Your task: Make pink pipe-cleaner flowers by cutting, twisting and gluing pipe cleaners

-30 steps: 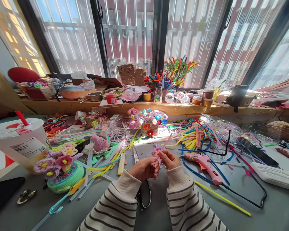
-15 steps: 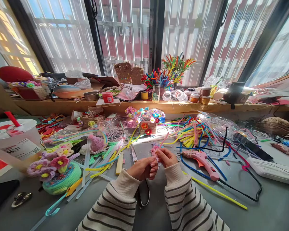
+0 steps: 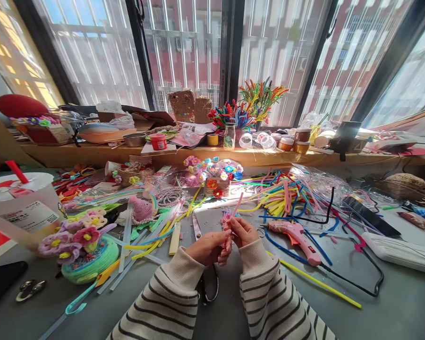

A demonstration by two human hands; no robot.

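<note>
Pink strip (image 3: 238, 204) more upright than before, pinched by right hand (image 3: 243, 230) and left hand (image 3: 210, 246) fingertips.

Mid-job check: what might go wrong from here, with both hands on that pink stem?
The glue gun lies with its tip toward the right hand; if hot, which I can't tell, it might burn that hand. The scissors lie partly beneath the left hand, so lowering it might mean a nick. The pink stem looks thin, so it might bend or slip.
</note>
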